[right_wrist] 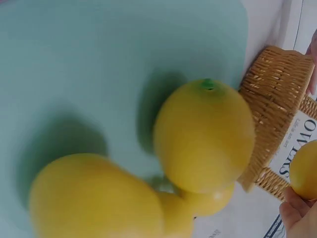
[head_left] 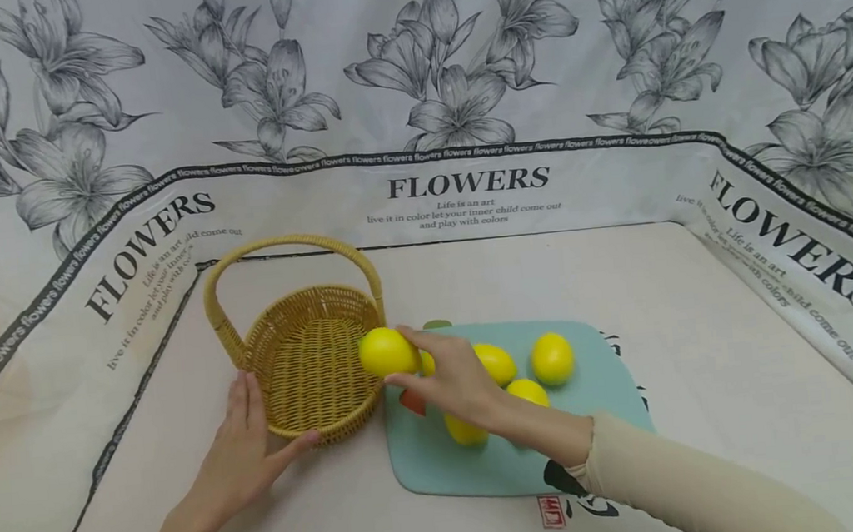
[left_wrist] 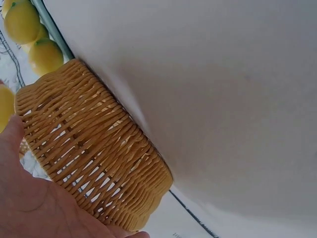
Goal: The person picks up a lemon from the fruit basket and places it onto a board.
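Observation:
My right hand (head_left: 459, 376) pinches a yellow lemon (head_left: 388, 352) between thumb and fingers, over the right rim of a round wicker basket (head_left: 322, 366) with a tall arched handle. In the right wrist view the held lemon (right_wrist: 304, 171) shows at the right edge, beside the basket (right_wrist: 277, 94). My left hand (head_left: 241, 452) rests against the basket's near left side, fingers straight along the wall and thumb at the front rim. The left wrist view shows the basket's woven outer wall (left_wrist: 94, 144) beside that hand (left_wrist: 39, 203). Inside the basket only its woven bottom shows.
Several more lemons (head_left: 552, 359) lie on a light blue cutting board (head_left: 443, 473) right of the basket, some partly hidden behind my right hand and forearm. A white table (head_left: 326, 524) carries everything. Flower-printed cloth (head_left: 460, 113) rises behind and at both sides.

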`<state>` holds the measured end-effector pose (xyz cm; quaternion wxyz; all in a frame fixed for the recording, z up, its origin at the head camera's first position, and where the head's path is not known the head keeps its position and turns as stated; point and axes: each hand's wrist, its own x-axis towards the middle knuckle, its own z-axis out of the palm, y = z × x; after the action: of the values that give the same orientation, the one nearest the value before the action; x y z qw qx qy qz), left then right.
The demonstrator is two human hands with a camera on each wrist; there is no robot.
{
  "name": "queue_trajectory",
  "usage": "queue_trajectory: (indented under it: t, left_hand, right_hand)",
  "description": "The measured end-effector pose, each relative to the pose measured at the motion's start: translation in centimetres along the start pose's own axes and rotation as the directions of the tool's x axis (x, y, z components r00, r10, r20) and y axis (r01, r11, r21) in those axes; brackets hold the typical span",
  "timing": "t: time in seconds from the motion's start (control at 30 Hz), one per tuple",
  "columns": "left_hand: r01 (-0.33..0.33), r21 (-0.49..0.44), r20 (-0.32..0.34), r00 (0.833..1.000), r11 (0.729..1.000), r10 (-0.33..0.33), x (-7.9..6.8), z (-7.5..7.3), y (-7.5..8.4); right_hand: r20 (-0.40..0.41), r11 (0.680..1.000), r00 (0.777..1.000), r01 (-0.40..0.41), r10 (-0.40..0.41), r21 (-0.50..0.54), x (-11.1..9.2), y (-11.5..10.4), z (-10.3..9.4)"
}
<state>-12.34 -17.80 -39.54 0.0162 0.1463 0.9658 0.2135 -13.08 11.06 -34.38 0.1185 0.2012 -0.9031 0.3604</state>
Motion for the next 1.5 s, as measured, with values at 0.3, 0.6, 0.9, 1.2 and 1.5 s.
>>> queue_trajectory:
  t: [0.3,0.6,0.9,1.2,1.5]
  left_hand:
    - [0.015,-0.026,0.006,1.000,1.000,-0.014,0.0,-0.1,-0.1]
    - [-0.003,-0.027,0.009,1.000,1.000,0.004,0.1,-0.5,-0.1]
    - [0.005,-0.021,0.025,1.000,1.000,-0.005,0.1,-0.5,0.0]
    - [0.014,-0.024,0.029,0.999,1.000,-0.013,0.1,-0.4,0.0]
    - [0.024,-0.025,0.039,0.999,0.999,-0.023,0.1,-0.3,-0.1]
  right_hand:
    - [-0.048,0.996,0.995,-0.089,0.090,0.013,-2.1,1.9,-2.3]
    - [-0.179,0.992,0.981,-0.089,0.073,-0.087,-5.3,4.4,-5.2]
    - [-0.231,0.981,0.966,-0.146,0.114,-0.126,-7.7,5.4,-7.2]
    - [-0.301,0.967,0.937,-0.221,0.175,-0.127,-10.5,7.2,-9.2]
    - [-0.325,0.936,0.914,-0.309,0.243,-0.170,-12.6,8.2,-10.1]
